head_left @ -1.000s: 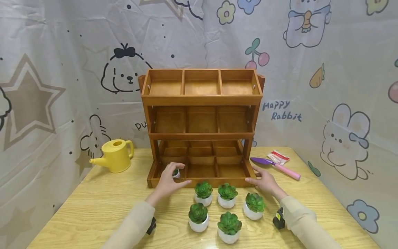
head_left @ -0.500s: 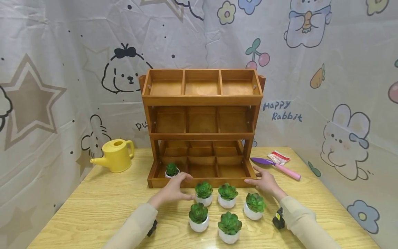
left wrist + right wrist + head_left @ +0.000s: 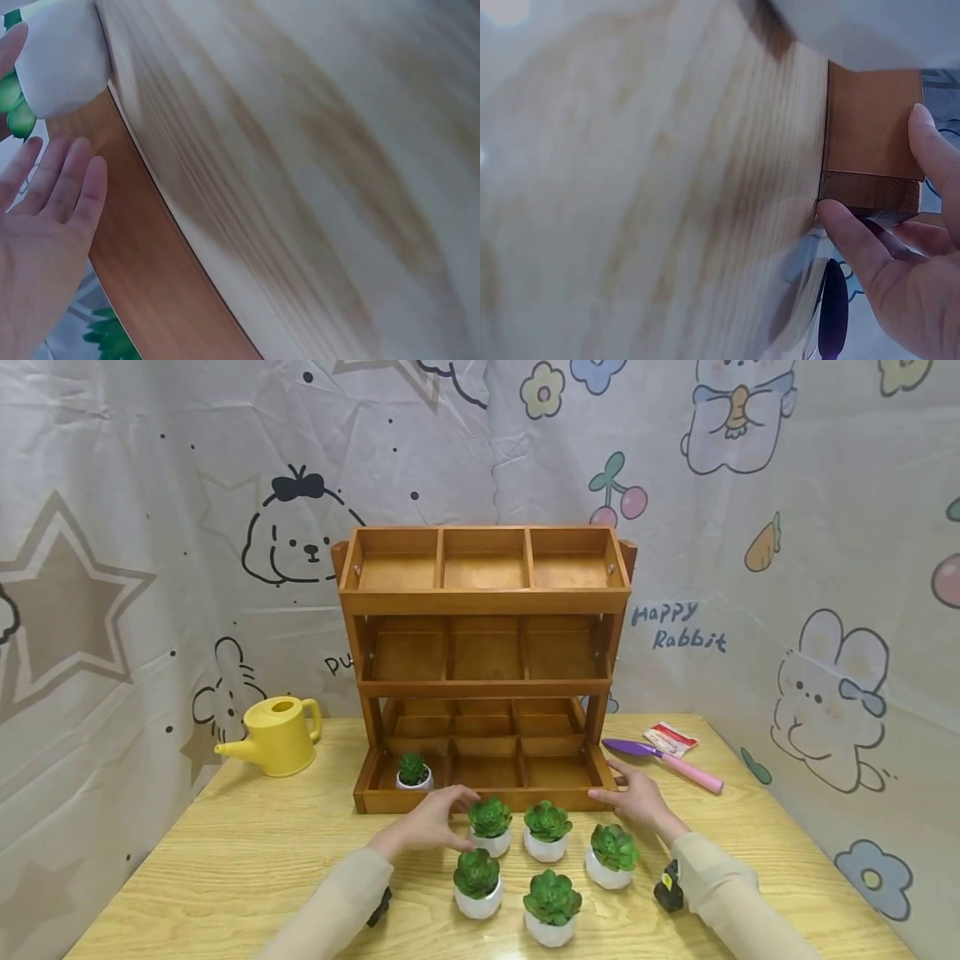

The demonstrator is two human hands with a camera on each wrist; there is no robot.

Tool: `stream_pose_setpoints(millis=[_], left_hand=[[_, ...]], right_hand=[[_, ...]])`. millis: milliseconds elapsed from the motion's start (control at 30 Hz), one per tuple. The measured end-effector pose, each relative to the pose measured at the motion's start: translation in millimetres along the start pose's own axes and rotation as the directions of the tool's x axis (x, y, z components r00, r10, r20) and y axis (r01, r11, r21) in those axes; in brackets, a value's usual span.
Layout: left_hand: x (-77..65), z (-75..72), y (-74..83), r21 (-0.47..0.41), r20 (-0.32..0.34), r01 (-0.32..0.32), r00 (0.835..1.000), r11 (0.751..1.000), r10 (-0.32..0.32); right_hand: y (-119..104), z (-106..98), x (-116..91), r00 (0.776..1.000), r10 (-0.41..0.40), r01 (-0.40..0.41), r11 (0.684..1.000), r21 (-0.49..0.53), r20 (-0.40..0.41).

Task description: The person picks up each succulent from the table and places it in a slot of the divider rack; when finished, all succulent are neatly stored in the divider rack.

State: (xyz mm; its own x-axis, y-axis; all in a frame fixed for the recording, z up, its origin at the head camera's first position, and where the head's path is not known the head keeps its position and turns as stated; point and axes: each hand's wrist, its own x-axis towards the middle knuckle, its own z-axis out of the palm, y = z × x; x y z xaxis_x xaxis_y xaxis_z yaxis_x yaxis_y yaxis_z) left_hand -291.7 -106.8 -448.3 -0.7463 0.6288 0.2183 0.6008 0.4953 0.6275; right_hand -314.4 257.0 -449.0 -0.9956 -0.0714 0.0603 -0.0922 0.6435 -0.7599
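- Cartoon-printed cloth (image 3: 420,460) hangs behind and beside a pale wood-grain table (image 3: 195,852).
- At the left hand (image 3: 429,821), thumb and fingers stand parted and unclenched at the left side of a potted succulent (image 3: 491,831); whether a fingertip meets its leaves I cannot tell.
- The right hand (image 3: 637,795) grips the front right corner of a wooden rack (image 3: 487,687) — thumb on the front board (image 3: 874,120), other fingers round its end.
- Out from the fingers, four more succulents (image 3: 552,910) stand upright on the table, nearer its front edge than the rack is: five there in all.
- One other plant (image 3: 413,772), the sixth, sits in the front left compartment of the rack's bottom tier.
- Three tiers make up the rack: three compartments on top, three in the middle, six at the bottom.
- One yellow watering can (image 3: 279,739) stands toward the table's far left corner; one trowel (image 3: 686,770) and one red-and-white packet (image 3: 671,739) lie toward the far right.
- Left wrist view alone shows the palm side and the gap between fingers and pot; right wrist view alone shows a fingertip at the board's lower edge.
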Motion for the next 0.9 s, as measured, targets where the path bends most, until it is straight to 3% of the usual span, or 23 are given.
stream_pose_setpoints(millis=[400, 900], left_hand=[[11.4, 8.8, -0.1, 0.017, 0.03, 0.018, 0.999, 1.0, -0.019], [14.4, 12.3, 0.7, -0.01, 0.038, 0.039, 0.999, 0.999, -0.039]], right_hand=[[-1, 2, 0, 1.0, 0.005, -0.005, 1.0, -0.004, 0.001], [-1, 0, -2, 1.0, 0.007, -0.007, 1.0, -0.016, -0.002]])
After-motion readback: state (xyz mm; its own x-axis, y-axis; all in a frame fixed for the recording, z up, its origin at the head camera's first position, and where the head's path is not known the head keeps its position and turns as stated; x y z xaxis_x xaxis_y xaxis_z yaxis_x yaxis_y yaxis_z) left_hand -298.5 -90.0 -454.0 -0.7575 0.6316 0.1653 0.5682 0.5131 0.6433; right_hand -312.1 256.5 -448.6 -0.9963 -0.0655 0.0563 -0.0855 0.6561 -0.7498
